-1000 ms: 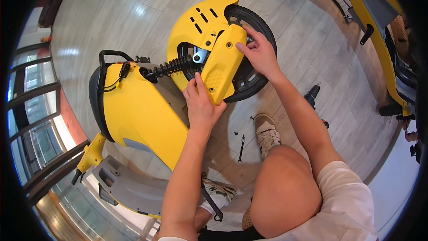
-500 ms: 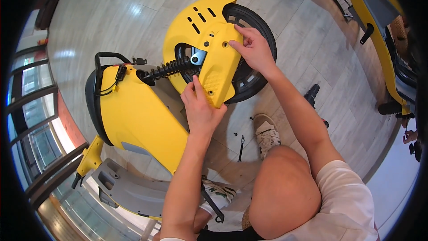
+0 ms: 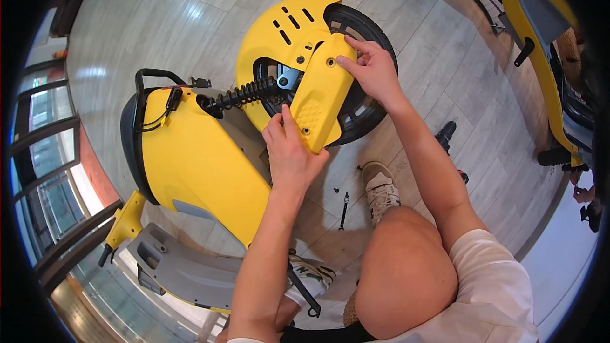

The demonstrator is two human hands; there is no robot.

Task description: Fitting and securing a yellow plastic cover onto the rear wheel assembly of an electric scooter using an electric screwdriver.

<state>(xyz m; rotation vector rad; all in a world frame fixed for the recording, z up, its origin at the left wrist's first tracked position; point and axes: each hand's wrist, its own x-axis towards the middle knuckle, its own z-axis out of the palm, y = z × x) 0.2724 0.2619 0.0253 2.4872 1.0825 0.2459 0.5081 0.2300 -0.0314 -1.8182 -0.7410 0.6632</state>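
Note:
A long yellow cover (image 3: 325, 89) with two bolt holes lies over the black wheel (image 3: 368, 38), beside the slotted yellow fender (image 3: 273, 38). My left hand (image 3: 292, 149) grips the cover's lower end, fingers along its left edge. My right hand (image 3: 375, 73) holds the upper end between curled fingers and thumb, the thumb by the upper hole. A black coil-spring shock (image 3: 241, 95) with a silver bracket (image 3: 289, 77) runs from the yellow scooter body (image 3: 197, 165) to the wheel, left of the cover.
A grey footboard with a yellow front piece (image 3: 126, 219) is at lower left. A power drill (image 3: 445, 136), a wrench (image 3: 345, 211) and small bolts (image 3: 335, 189) lie on the floor (image 3: 438, 44). A second yellow scooter (image 3: 559, 121) stands right. My knee and shoes are below.
My hands and the yellow cover shifted slightly left, then back right over the last second; the fender moved with them. Both hands keep their hold on the cover.

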